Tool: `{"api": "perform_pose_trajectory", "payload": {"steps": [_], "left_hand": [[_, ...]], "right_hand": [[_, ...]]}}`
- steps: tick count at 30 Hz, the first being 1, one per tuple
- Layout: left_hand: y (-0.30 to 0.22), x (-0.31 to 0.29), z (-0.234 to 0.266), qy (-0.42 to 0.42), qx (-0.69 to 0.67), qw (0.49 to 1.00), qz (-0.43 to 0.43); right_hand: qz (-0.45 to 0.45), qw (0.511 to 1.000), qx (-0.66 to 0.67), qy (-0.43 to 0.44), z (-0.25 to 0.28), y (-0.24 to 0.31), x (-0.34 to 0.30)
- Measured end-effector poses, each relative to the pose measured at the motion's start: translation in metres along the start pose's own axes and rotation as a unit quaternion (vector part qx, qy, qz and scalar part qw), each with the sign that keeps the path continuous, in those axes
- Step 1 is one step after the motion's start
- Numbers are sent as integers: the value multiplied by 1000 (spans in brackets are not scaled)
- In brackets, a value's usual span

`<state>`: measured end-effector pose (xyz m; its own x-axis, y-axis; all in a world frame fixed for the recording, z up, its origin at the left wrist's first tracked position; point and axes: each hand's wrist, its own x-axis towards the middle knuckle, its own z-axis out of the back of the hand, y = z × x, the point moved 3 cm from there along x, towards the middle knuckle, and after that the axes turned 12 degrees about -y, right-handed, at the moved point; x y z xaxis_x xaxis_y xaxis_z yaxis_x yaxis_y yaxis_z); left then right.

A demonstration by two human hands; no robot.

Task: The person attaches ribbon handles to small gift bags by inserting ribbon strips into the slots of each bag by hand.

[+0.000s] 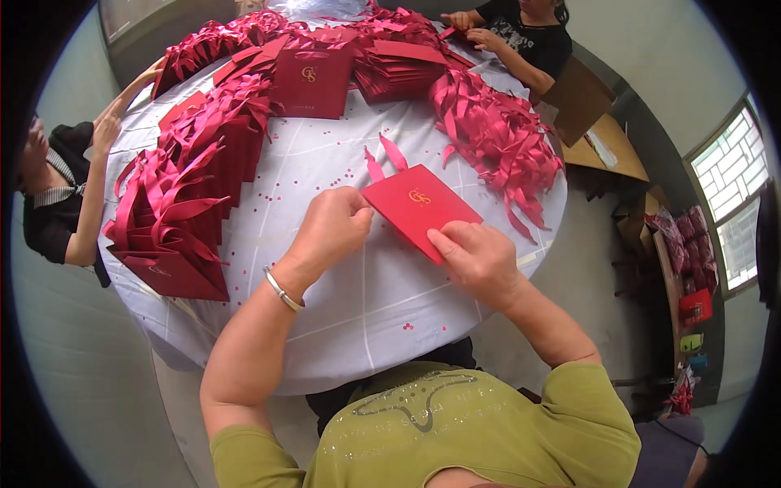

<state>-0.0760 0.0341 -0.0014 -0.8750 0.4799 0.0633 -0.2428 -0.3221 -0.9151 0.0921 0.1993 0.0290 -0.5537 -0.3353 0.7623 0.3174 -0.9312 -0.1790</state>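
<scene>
A flat red paper gift bag (411, 213) with a gold emblem lies tilted just over the table in front of me. My right hand (482, 259) grips its lower right edge, thumb on top and fingers beneath. My left hand (329, 229), a silver bangle on its wrist, is closed with fingertips together at the bag's upper left corner; whatever it pinches is hidden. Two pink ribbon ends (394, 154) stick out past the bag's top edge.
A white-clothed round table (325, 325) carries rows of red bags with ribbon handles (183, 187) at left, stacked bags (399, 69) at the back and a ribbon heap (496, 134) at right. Red confetti dots lie scattered. Two other people work at the far left and far right.
</scene>
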Motion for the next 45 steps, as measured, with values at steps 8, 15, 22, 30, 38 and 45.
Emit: {"api": "perform_pose_trajectory", "payload": {"steps": [8,15,22,30,38,45], "left_hand": [[-10,0,15,-162,238,943,-166],[-18,-8,3,-146,277,929,-196],[-19,-13,-3,-143,247,934,-215],[-33,-17,-5,-190,185,890,-372],[-38,-37,-30,70,-3,951,-300],[-38,-40,-29,187,-11,925,-330]], "right_hand": [[12,980,195,-22,7,45,-2],[-207,973,56,-81,28,-37,-42],[-387,910,-146,25,51,-102,-117],[-481,875,42,-29,42,-57,-74],[-475,761,438,52,-1,18,-16],[-555,630,536,81,0,22,-4]]}}
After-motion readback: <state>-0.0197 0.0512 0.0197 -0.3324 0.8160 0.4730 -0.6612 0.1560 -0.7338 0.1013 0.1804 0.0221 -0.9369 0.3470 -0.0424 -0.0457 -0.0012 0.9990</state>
